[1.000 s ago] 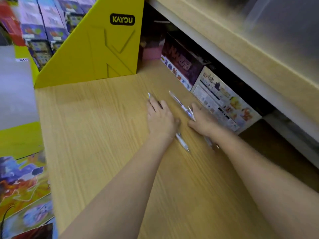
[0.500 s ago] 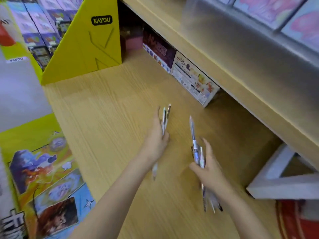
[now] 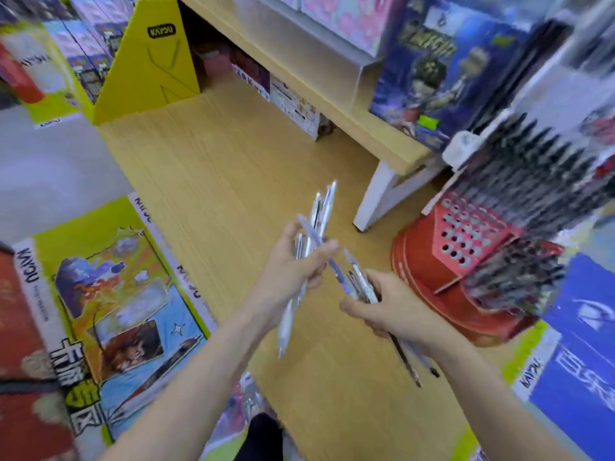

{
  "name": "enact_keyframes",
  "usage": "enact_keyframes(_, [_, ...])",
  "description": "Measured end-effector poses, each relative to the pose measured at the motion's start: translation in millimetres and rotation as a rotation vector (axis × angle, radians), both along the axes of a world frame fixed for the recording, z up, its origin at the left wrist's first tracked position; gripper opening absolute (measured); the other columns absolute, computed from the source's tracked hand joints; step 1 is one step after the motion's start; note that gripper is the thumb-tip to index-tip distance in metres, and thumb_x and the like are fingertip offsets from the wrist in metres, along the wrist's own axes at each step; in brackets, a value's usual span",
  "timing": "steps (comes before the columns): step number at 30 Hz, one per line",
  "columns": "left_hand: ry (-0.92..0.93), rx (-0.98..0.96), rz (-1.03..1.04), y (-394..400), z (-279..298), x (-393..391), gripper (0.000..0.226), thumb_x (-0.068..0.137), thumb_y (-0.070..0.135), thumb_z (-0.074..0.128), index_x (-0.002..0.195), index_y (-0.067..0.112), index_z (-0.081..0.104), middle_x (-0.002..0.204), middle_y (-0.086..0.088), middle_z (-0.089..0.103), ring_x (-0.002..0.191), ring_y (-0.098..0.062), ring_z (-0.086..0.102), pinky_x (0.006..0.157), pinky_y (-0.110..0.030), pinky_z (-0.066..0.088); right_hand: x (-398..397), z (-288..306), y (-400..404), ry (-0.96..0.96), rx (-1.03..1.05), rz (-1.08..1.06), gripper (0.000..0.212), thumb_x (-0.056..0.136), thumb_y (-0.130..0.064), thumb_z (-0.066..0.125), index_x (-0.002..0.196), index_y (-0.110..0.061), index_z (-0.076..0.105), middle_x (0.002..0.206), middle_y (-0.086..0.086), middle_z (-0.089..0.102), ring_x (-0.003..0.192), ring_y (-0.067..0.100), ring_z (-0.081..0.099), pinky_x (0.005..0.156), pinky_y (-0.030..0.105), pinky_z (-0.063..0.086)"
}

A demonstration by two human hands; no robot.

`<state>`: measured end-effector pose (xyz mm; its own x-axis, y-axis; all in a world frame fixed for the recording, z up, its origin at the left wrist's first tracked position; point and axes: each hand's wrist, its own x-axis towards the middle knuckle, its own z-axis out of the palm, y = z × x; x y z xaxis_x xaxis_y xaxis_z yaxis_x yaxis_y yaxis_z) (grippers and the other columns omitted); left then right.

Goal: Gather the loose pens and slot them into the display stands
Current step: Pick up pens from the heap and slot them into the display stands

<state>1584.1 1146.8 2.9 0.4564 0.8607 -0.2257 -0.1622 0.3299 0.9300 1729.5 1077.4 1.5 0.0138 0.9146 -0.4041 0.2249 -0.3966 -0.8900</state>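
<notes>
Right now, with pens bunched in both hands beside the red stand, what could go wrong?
The left hand and right hand each grip several pens at crossed angles, so one may slip onto the wooden shelf. The red stand already bristles with dark pens above its empty holes; reaching in could knock some loose.

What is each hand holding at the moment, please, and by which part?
The left hand grips a few white pens around their middles; the right hand grips another bunch of pens, also mid-length.
</notes>
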Motion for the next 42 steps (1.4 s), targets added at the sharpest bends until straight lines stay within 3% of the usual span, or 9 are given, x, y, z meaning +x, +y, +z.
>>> enact_keyframes(4, [-0.034,0.089,-0.005,-85.8,36.3,38.7,0.027,0.081,0.009,0.069,0.097,0.017,0.05,0.067,-0.002,0.056,0.046,-0.007,0.037,0.042,-0.017,0.031,41.9,29.7,-95.4,0.15,0.071,-0.011,0.032,0.079,-0.011,0.073,0.074,-0.013,0.041,0.049,-0.003,0.035,0.038,0.01,0.028,0.037,0.02,0.023])
enact_keyframes(7, [-0.062,0.087,0.004,-142.4,63.1,64.9,0.039,0.073,0.018,0.068,0.108,0.016,0.052,0.064,0.002,0.057,0.049,-0.007,0.039,0.042,-0.017,0.03,82.2,49.1,-164.5,0.386,0.126,-0.208,0.026,0.074,-0.015,0.071,0.076,-0.009,0.046,0.051,0.004,0.048,0.035,0.008,0.028,0.034,0.016,0.023])
enact_keyframes(10, [-0.118,0.057,0.031,-184.7,79.9,96.0,0.021,0.076,0.017,0.062,0.091,0.011,0.049,0.066,0.0,0.059,0.047,-0.005,0.044,0.038,-0.013,0.032,119.3,65.9,-210.4,0.535,0.175,-0.377,0.012,0.077,-0.014,0.059,0.082,-0.008,0.049,0.058,0.009,0.055,0.033,0.007,0.029,0.031,0.015,0.024])
enact_keyframes(13, [-0.138,0.05,-0.005,-214.3,88.0,129.4,0.02,0.076,0.018,0.061,0.088,0.01,0.048,0.063,0.002,0.059,0.044,-0.004,0.044,0.037,-0.012,0.032,143.2,75.8,-238.8,0.616,0.226,-0.384,0.004,0.085,-0.006,0.051,0.088,-0.009,0.051,0.061,0.004,0.056,0.032,0.006,0.029,0.032,0.013,0.023])
enact_keyframes(17, [-0.187,0.049,-0.01,-232.1,96.3,167.4,0.024,0.074,0.018,0.061,0.092,0.008,0.048,0.064,0.003,0.06,0.043,-0.003,0.046,0.037,-0.012,0.034,172.5,86.9,-259.6,0.69,0.291,-0.333,0.016,0.08,-0.017,0.055,0.091,-0.007,0.051,0.063,0.004,0.056,0.032,0.005,0.029,0.031,0.014,0.023])
enact_keyframes(28, [-0.046,0.116,0.106,-190.3,83.5,246.0,0.023,0.09,0.004,0.056,0.109,0.014,0.049,0.071,-0.004,0.049,0.056,-0.01,0.046,0.039,-0.016,0.034,297.8,79.4,-208.4,0.6,0.396,-0.426,0.01,0.081,-0.001,0.055,0.08,-0.01,0.049,0.041,-0.002,0.029,0.03,0.008,0.025,0.03,0.015,0.024])
enact_keyframes(35, [0.411,0.415,0.159,-139.9,82.1,328.7,0.029,0.09,0.032,0.059,0.115,0.02,0.05,0.082,-0.003,0.061,0.058,-0.01,0.054,0.053,-0.024,0.046,397.8,93.6,-143.0,0.633,0.392,-0.245,0.015,0.069,-0.01,0.071,0.068,-0.015,0.057,0.052,0.0,0.026,0.032,0.005,0.023,0.03,0.014,0.022])
enact_keyframes(39, [0.228,0.262,0.204,-120.1,94.5,376.3,0.025,0.092,0.021,0.056,0.114,0.011,0.051,0.076,-0.004,0.061,0.052,-0.005,0.051,0.045,-0.02,0.04,452.5,97.5,-110.7,0.632,0.362,-0.139,0.017,0.074,-0.006,0.068,0.065,-0.016,0.058,0.053,0.0,0.025,0.032,0.004,0.024,0.03,0.014,0.024])
enact_keyframes(42, [0.264,0.26,0.263,-101.3,91.0,404.4,0.023,0.093,0.018,0.054,0.114,0.01,0.049,0.075,-0.008,0.056,0.051,-0.003,0.05,0.045,-0.019,0.039,491.2,89.4,-83.1,0.737,0.278,-0.044,0.022,0.066,-0.008,0.077,0.072,-0.01,0.056,0.049,-0.003,0.031,0.031,0.002,0.028,0.028,0.013,0.024])
